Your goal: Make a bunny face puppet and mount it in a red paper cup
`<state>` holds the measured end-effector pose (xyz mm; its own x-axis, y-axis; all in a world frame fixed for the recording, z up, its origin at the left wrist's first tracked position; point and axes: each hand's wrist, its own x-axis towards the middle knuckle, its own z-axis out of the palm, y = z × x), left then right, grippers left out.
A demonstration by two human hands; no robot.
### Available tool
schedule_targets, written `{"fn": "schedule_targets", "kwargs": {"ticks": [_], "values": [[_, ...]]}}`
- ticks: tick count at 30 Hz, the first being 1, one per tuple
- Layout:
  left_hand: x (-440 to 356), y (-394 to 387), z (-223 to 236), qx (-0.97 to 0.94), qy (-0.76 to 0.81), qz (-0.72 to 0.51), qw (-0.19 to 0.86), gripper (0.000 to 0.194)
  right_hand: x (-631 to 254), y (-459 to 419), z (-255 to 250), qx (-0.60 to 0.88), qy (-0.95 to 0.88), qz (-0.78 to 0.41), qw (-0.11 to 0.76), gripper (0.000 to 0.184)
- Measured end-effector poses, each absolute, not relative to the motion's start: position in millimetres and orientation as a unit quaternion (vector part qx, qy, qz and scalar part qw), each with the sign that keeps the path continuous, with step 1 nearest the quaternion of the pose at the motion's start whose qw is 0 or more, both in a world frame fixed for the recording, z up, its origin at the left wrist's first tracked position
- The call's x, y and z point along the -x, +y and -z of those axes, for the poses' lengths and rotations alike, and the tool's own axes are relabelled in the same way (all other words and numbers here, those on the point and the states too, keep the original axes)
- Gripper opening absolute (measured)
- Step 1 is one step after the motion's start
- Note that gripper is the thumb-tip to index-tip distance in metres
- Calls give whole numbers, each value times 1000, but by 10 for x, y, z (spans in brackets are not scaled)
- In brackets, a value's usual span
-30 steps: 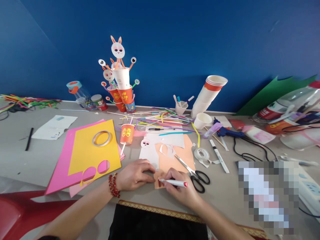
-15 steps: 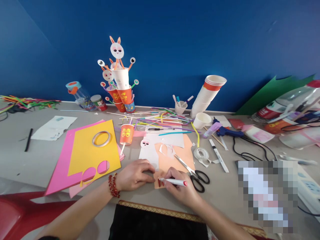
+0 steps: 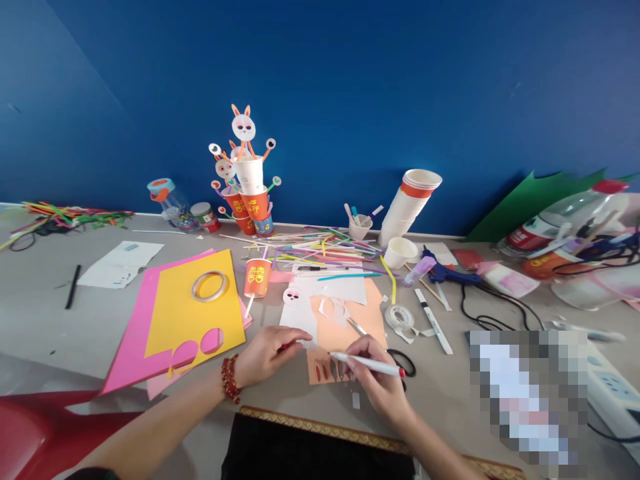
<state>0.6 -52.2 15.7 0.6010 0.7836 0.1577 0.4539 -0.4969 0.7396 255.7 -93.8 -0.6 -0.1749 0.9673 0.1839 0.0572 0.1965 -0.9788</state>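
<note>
My right hand (image 3: 375,377) grips a white marker pen (image 3: 373,364) with a red end, its tip at or just above a small orange paper piece (image 3: 320,375). Red pointed-oval marks show on that piece, with darker oval shapes to their right. My left hand (image 3: 273,353), wearing a red bead bracelet (image 3: 230,379), is to the left of the piece. A small red object (image 3: 286,347), too hidden to name, sits between its thumb and fingers. Black-handled scissors (image 3: 407,361) lie partly behind my right hand. A rabbit-face disc (image 3: 291,297) rests on white paper.
Pink and yellow sheets (image 3: 175,313) with a tape roll (image 3: 209,273) lie left. Behind stand a red cup (image 3: 257,278), cup rabbits (image 3: 250,175) and stacked paper cups (image 3: 407,210). A glue gun (image 3: 450,272), clear tape (image 3: 399,317) and a power strip (image 3: 615,393) are at right.
My left hand has come off the orange piece and is lifted to its left, now with something red in it. My right hand has shifted right with the marker, uncovering more oval marks.
</note>
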Motion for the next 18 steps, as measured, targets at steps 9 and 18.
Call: {"fn": "schedule_targets", "kwargs": {"ticks": [9,18], "values": [[-437,-617,-481,-810,396,-183,392,24,-2547,-1052,-471,405,-595,-469,511,18],[-706,-645,-585,-833,388,-148,366,29,-2480,-1066,-413,432,-616,-443,488,19]]}}
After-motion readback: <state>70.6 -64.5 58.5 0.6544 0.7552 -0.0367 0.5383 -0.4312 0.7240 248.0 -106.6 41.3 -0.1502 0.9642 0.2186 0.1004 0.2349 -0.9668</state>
